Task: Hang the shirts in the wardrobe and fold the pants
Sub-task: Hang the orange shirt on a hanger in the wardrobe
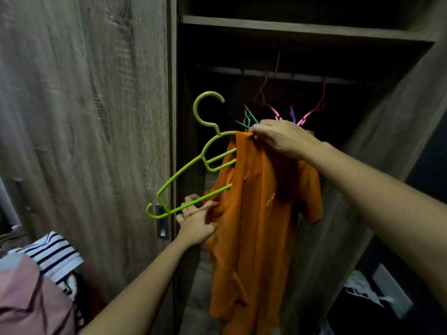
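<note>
Striped clothes point(54, 250) lie piled low to the left of an orange shirt point(254, 226). A person's left hand point(197, 224) pinches the shirt's left edge. The right hand point(285, 139) pinches its top against a green hanger point(180, 176). The wardrobe rail point(256, 73) runs behind and above the shirt.

One wide-angle view, worn on the head, faces forward and a little down into the open wardrobe point(302, 27) from close range. Both arms enter from the bottom edge, the left hand point(197, 223) and right hand point(285, 139) meeting the orange shirt point(254, 226) mid-frame, the closed door point(84, 117) filling the left side of view
</note>
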The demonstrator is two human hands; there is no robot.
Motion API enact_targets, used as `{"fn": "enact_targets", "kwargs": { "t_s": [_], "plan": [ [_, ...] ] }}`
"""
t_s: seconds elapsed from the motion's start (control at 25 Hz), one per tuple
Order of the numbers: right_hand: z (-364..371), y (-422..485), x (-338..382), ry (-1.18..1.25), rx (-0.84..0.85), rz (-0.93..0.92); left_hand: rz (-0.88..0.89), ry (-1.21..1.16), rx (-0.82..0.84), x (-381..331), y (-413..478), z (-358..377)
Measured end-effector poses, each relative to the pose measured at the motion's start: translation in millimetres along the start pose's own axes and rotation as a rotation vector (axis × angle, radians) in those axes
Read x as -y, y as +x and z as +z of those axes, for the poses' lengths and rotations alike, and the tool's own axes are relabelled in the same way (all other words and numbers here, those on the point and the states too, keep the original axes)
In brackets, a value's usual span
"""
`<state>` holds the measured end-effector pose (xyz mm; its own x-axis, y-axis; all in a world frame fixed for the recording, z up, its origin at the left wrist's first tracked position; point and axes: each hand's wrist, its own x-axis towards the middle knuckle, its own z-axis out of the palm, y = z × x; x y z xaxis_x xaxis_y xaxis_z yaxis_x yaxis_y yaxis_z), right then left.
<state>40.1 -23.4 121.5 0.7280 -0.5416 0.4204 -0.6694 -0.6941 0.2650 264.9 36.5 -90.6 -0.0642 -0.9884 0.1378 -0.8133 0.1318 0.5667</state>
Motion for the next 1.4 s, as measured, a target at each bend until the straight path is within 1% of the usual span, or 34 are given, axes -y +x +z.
{"fn": "enact_targets", "kwargs": {
  "t_s": [0.08,0.12,0.16,0.2,0.24,0.28,0.32,0.36,0.4,0.44,0.52,0.6,0.72,0.8,0.88,1.0,1.12,1.2,1.24,1.36,1.4],
  "plan": [
    [-8,-6,-4,-0.007,-0.021,-0.008,0.029,-0.004,0.051,3,-5,1],
    [-11,-8,-8,-0.017,-0.022,-0.002,0.03,-0.042,0.035,10,-6,-2],
    [-12,-10,-14,-0.039,-0.022,0.015,0.033,-0.059,-0.019,21,-7,-8],
    [-12,-14,-22,-0.061,-0.028,0.049,0.04,-0.043,-0.07,36,-7,-15],
    [-11,-22,-30,-0.089,-0.033,0.088,0.072,0.02,-0.083,53,-6,-21],
    [-8,-34,-39,-0.126,-0.021,0.113,0.102,0.109,-0.033,68,-5,-27],
    [-1,-46,-46,-0.169,0.018,0.122,0.117,0.185,0.05,79,-5,-34],
    [10,-57,-46,-0.215,0.089,0.129,0.119,0.23,0.129,82,-6,-41],
    [24,-65,-40,-0.244,0.164,0.139,0.134,0.249,0.157,80,-4,-47],
    [37,-70,-32,-0.25,0.221,0.152,0.162,0.244,0.148,71,0,-53],
    [58,-75,-14,-0.141,0.241,0.245,0.202,0.144,0.134,45,7,-64],
    [72,-82,-8,0.063,0.197,0.337,0.271,0.078,0.108,28,15,-70],
    [87,-99,-9,0.277,0.186,0.383,0.241,-0.114,0.072,24,18,-73],
    [95,-104,-4,0.346,0.165,0.412,0.266,-0.132,0.062,20,18,-74],
    [100,-106,3,0.421,0.125,0.47,0.283,-0.162,0.091,16,17,-76],
    [103,-113,2,0.538,0.068,0.558,0.218,-0.214,0.155,18,14,-92],
    [105,-115,-3,0.649,0.053,0.579,0.188,-0.236,0.223,25,10,-110],
    [103,-112,-2,0.706,0.059,0.588,0.181,-0.316,0.207,27,8,-113],
    [103,-111,-1,0.725,0.061,0.588,0.184,-0.321,0.173,24,8,-112],
    [107,-107,5,0.721,0.091,0.588,0.258,-0.115,0.09,8,8,-101],
    [107,-105,7,0.734,0.101,0.593,0.263,-0.093,0.061,3,8,-96]
  ]
}}
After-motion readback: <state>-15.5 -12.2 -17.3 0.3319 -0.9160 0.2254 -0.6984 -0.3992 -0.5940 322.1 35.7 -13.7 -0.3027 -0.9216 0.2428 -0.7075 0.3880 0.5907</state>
